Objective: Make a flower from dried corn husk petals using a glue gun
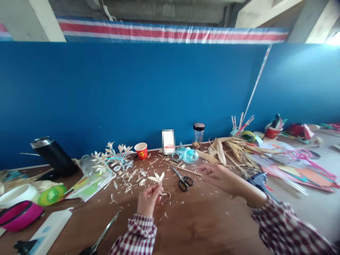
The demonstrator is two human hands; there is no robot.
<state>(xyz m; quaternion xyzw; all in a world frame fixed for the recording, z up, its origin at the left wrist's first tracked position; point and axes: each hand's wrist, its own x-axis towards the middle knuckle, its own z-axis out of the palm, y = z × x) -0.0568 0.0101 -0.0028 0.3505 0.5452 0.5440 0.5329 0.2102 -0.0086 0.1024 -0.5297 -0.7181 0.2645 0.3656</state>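
Between the pinched fingers of my left hand (149, 199) is a pale corn-husk flower (157, 177), its petals pointing up and spread. A thin curled strip (166, 194) lies beside those fingers. My right hand (219, 176) reaches over the table with its fingers stretched out, slightly blurred, and nothing shows in it. Just left of it lie black-handled scissors (183, 181) and a thin stick (187, 170). Dried corn husks (231, 146) are heaped beyond it, near a roll of light-blue ribbon (189, 154).
Finished-looking husk flowers (113, 156) with blue stems lie at left, near a red paper cup (141, 151) and a black flask (54, 156). A jar (198, 136) stands at the back. A blue glue gun (257, 180) is at right; another metal tool (105, 232) lies in front.
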